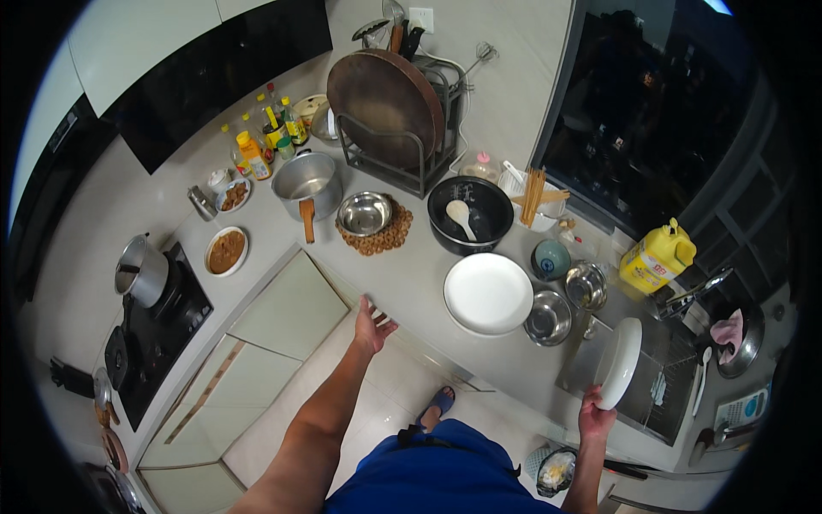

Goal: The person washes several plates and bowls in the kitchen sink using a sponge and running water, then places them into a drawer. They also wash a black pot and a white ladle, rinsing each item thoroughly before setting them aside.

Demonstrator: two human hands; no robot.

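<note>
My right hand (pixel 597 414) grips the rim of a white plate (pixel 621 363), which is tilted nearly on edge over the near left side of the steel sink (pixel 674 392). My left hand (pixel 374 329) hangs in the air by the counter's front edge, fingers apart and nothing in it. On the counter between my hands lies a white plate (pixel 488 292), perhaps stacked on another. Two steel bowls (pixel 548 318) (pixel 585 286) and a green bowl (pixel 550 259) stand to its right. Behind it is a black rice cooker pot (pixel 471 215) with a white rice paddle (pixel 460 218) inside.
A steel bowl (pixel 365 213) sits on a wooden bead trivet (pixel 392 234), beside a handled pot (pixel 308 183). Chopsticks (pixel 533 196) lie in a white basket (pixel 549 212). A yellow detergent jug (pixel 658 257) stands behind the sink. A pot (pixel 141 273) is on the gas stove (pixel 164 334) at left.
</note>
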